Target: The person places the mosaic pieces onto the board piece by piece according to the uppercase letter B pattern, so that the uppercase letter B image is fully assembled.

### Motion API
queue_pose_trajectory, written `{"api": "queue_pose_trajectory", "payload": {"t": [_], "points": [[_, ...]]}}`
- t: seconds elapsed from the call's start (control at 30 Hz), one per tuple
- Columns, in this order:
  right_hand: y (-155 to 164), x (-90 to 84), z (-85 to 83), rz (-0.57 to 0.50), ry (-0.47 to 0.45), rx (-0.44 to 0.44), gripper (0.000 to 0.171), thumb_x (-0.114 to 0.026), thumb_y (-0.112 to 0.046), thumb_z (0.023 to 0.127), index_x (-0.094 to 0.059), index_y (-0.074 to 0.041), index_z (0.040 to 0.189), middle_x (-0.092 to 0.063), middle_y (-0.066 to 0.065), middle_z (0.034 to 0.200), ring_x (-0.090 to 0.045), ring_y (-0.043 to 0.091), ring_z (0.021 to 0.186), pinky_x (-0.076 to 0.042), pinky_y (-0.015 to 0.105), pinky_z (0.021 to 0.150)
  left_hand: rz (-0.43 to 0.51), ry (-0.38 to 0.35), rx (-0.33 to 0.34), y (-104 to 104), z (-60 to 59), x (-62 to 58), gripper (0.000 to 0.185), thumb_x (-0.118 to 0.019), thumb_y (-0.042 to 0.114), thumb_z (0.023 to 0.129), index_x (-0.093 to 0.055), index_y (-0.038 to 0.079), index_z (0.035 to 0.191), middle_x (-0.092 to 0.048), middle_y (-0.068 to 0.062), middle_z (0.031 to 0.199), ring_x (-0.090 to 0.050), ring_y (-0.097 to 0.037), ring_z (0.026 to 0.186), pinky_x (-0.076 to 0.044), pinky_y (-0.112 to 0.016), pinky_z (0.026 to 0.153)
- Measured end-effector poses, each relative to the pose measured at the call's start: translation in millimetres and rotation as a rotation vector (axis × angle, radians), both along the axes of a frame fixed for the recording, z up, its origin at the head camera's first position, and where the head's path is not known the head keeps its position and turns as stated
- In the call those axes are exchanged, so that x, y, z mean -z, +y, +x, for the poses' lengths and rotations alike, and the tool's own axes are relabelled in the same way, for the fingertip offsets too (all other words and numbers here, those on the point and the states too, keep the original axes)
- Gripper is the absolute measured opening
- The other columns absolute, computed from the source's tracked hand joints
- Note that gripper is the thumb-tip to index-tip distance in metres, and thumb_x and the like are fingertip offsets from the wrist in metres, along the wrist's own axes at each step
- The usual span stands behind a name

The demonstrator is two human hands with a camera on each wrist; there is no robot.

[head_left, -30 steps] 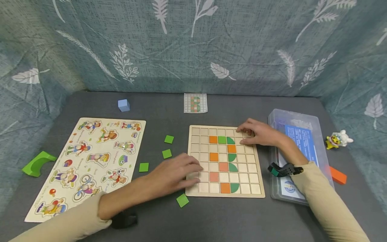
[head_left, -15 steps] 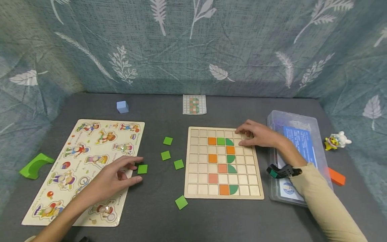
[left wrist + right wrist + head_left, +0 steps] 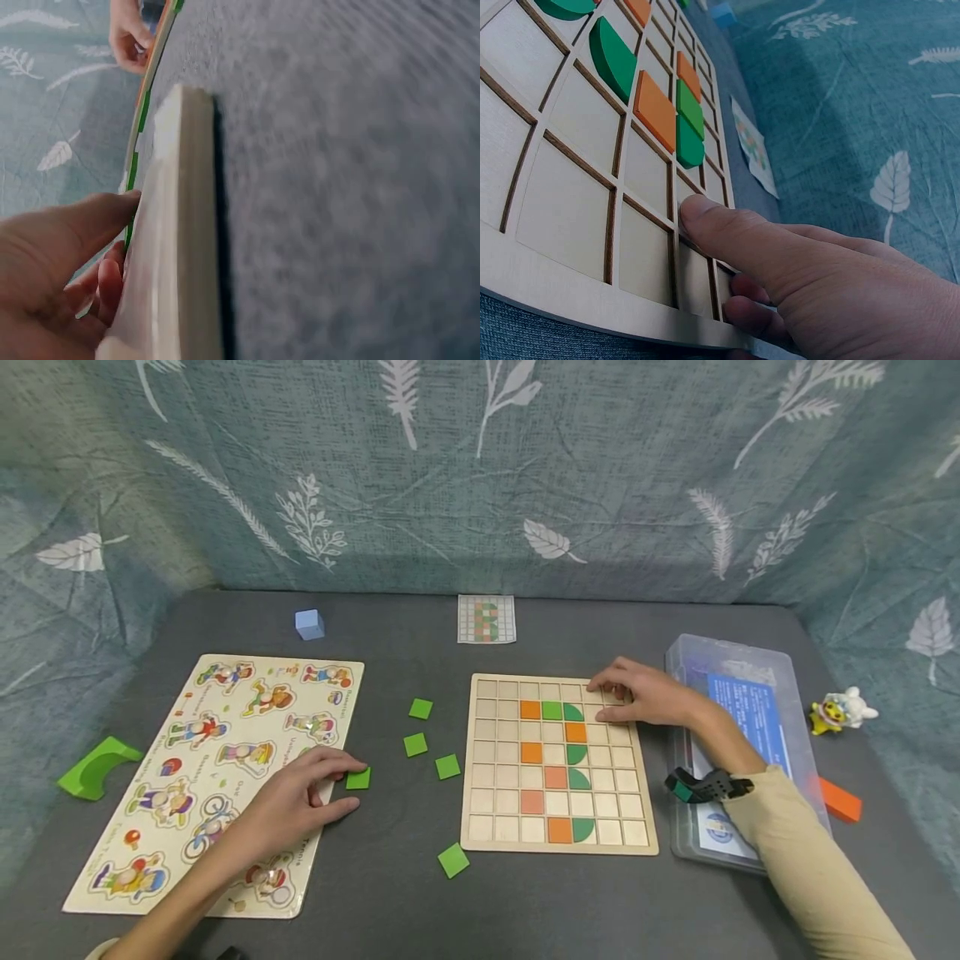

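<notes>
The index fingertip of my left hand (image 3: 300,802) touches the upper edge of a green square tile (image 3: 357,778), while the thumb lies apart from it. Beneath that hand is a knobbed picture puzzle board (image 3: 187,777). In the left wrist view, the thumb and bent fingers of the left hand (image 3: 52,262) are beside the puzzle edge. My right hand (image 3: 645,693) rests on the upper right corner of a wooden grid board (image 3: 491,846). Orange, pink and green pieces sit in some of its cells. In the right wrist view, the thumb touches the grid.
Other loose green tiles (image 3: 453,861) lie between the boards. A pattern card (image 3: 486,619) and a blue cube (image 3: 309,624) are at the back. On the right are a clear plastic box (image 3: 697,660), an orange block (image 3: 841,800) and a small figurine (image 3: 840,708). A green arch block (image 3: 97,768) lies far left.
My left hand has moved left from the grid board to the tile by the puzzle, where its index finger now touches it. A green tile now shows beside the grid. My right hand stays put.
</notes>
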State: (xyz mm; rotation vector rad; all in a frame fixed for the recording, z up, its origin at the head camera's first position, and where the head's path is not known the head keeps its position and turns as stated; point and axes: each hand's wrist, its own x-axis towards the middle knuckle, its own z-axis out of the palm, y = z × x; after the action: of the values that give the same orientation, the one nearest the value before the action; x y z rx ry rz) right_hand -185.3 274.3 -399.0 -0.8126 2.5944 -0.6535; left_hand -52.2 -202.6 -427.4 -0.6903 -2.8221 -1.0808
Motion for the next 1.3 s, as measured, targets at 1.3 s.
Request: {"api": "queue_pose_trajectory", "payload": {"t": [1.3], "points": [[1, -0.6, -1.0, -0.013, -0.008, -0.003, 0.043, -0.072, -0.027, 0.088, -0.061, -0.011, 0.126, -0.053, 0.006, 0.103, -0.048, 0.015, 0.083, -0.043, 0.033, 0.075, -0.172, -0.004, 0.375, 153, -78.5, -38.3, 0.015, -0.072, 0.022, 0.087, -0.075, 0.017, 0.101, -0.064, 0.0, 0.103, -0.058, -0.012, 0.082, -0.045, -0.021, 0.067]]}}
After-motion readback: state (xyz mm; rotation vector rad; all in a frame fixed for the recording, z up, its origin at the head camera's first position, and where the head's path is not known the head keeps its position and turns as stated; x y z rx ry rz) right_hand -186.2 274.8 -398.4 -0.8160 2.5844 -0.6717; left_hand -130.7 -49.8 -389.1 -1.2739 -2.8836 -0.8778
